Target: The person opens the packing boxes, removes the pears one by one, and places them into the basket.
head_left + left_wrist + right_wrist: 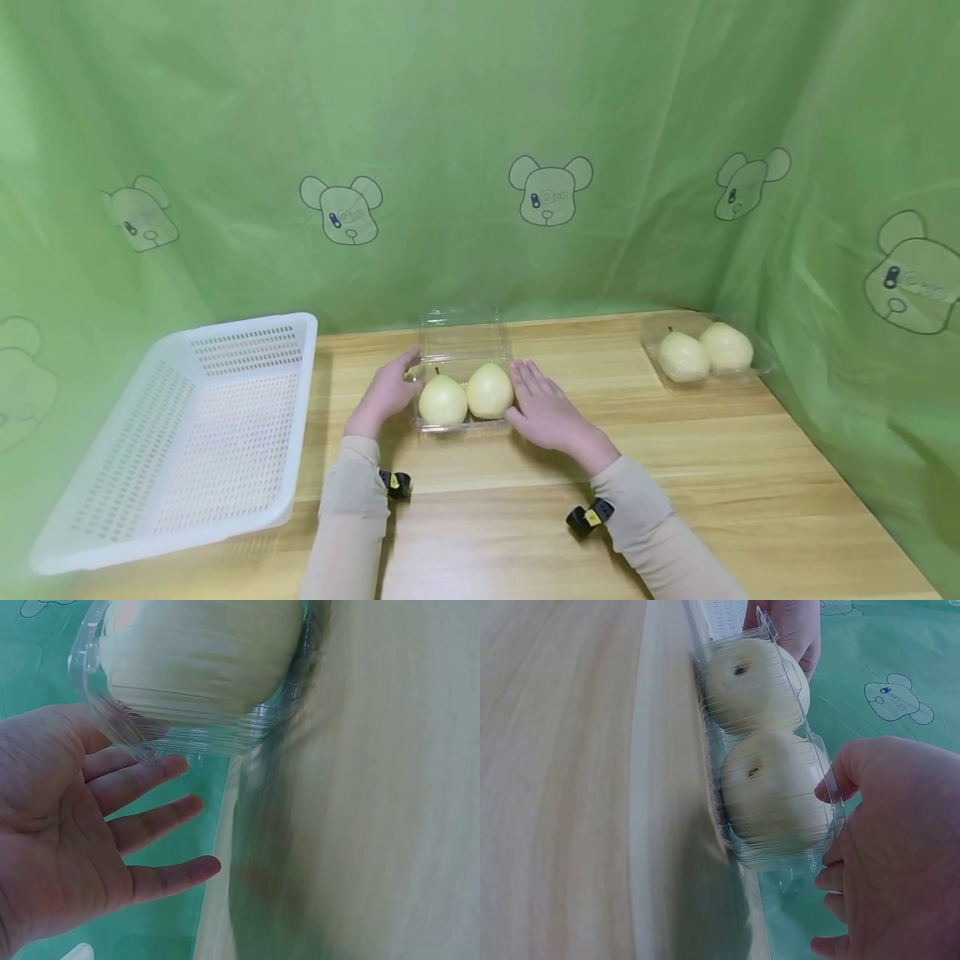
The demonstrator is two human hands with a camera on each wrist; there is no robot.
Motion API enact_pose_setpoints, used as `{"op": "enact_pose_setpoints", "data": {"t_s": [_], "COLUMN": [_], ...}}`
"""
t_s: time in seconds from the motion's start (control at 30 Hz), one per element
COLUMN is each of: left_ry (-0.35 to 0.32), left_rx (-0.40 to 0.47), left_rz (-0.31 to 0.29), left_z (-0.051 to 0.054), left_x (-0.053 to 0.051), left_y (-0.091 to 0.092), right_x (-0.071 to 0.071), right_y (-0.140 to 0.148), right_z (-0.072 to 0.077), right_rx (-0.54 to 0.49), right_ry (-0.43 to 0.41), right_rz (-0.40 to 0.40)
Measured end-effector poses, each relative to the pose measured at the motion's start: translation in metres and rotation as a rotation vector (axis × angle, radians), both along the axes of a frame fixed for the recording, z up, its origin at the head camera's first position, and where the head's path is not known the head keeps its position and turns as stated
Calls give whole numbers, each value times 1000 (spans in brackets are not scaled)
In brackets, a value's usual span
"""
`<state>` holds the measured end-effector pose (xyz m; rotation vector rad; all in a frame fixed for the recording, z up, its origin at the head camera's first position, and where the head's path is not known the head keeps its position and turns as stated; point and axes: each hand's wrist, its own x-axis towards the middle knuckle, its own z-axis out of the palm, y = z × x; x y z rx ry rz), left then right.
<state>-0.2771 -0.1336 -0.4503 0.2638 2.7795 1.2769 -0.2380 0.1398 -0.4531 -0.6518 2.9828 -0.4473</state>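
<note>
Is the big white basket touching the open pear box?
Apart. The head view shows it: a strip of table lies between the white basket and the open pear box.

Four pears (442,402), two plastic clamshells (463,340), one slotted basket (303,400), one left hand (387,390), one right hand (547,413) and two wrist cameras (592,516) are seen.

No text is legible, even on the curtain (450,92).
</note>
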Motion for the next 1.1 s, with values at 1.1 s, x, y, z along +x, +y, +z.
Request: {"op": "enact_pose_setpoints", "data": {"t_s": [1.1], "left_ry": [-4], "left_rx": [-79], "left_rz": [-19], "left_z": [25], "left_x": [10], "left_y": [-9], "right_x": [3], "right_y": [-3], "right_z": [5], "right_rx": [-1], "right_ry": [-19], "right_rz": [-3]}}
